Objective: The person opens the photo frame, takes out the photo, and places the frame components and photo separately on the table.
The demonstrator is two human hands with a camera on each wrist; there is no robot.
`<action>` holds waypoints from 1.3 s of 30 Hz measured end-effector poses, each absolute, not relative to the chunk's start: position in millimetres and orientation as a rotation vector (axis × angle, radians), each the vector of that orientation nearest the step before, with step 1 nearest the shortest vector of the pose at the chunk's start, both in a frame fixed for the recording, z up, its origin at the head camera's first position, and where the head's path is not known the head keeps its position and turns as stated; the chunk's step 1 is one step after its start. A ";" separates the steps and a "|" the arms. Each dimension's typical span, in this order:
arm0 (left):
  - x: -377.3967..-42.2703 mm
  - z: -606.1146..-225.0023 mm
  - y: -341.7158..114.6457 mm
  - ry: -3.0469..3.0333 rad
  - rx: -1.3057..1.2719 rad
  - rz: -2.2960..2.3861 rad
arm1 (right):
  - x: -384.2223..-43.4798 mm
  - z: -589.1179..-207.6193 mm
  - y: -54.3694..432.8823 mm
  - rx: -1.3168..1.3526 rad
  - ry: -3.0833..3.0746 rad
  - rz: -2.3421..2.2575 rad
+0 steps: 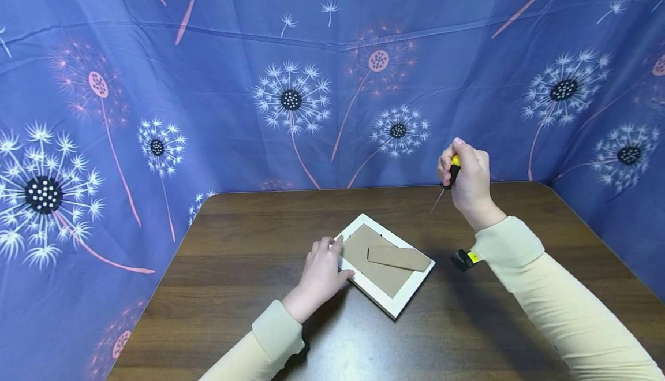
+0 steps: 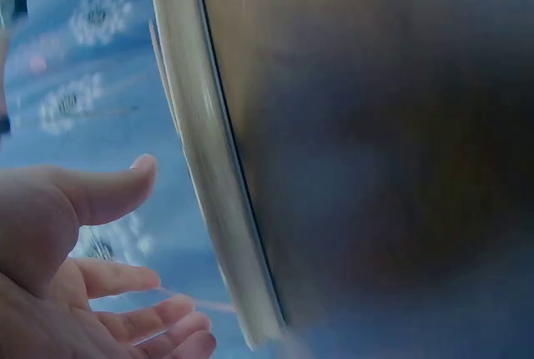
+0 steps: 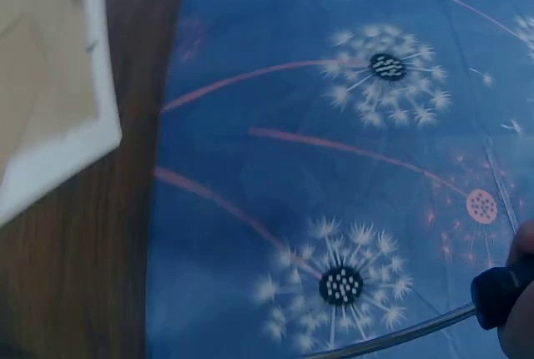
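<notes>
Head view has a blue dandelion-print cloth (image 1: 218, 104) hanging behind a wooden table (image 1: 234, 265), on which a white picture frame (image 1: 375, 291) lies slanted, its brown backing (image 1: 358, 251) facing up. At the frame's left corner is the left hand (image 1: 319, 268), thumb by the near edge; the left wrist view shows thumb and fingers spread, though I cannot tell whether they touch. Well apart, right of the frame and above the table, the right hand (image 1: 471, 179) curls tightly round a black-and-yellow screwdriver (image 1: 453, 174), shaft slanting downward.
</notes>
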State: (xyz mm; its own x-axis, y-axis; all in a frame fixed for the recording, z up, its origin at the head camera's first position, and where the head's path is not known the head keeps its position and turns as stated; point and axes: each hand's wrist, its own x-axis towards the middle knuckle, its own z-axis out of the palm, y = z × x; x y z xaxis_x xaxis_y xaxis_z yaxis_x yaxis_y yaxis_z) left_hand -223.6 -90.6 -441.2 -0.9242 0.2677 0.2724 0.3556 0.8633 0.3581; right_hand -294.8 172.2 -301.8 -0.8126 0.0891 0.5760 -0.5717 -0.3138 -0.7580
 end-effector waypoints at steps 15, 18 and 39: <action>-172.6 -440.6 -47.1 -2.629 -0.879 -0.006 | -305.0 -339.6 171.9 0.520 -2.511 0.731; -168.2 -441.8 -39.5 -2.606 -0.910 0.056 | -305.2 -352.1 170.4 0.505 -2.568 0.665; -159.2 -446.4 -18.8 -2.572 -1.013 0.190 | -309.7 -429.6 156.9 0.447 -3.007 0.548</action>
State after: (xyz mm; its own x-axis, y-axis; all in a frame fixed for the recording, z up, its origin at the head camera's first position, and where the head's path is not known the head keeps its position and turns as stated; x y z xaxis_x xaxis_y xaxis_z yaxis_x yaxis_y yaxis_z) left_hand -159.2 -18.8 -446.4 -0.6738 0.6804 0.2882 0.6306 0.7328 -0.2558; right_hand -309.7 156.9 -429.6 -0.9567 -0.2722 0.1027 -0.2910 0.8953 -0.3373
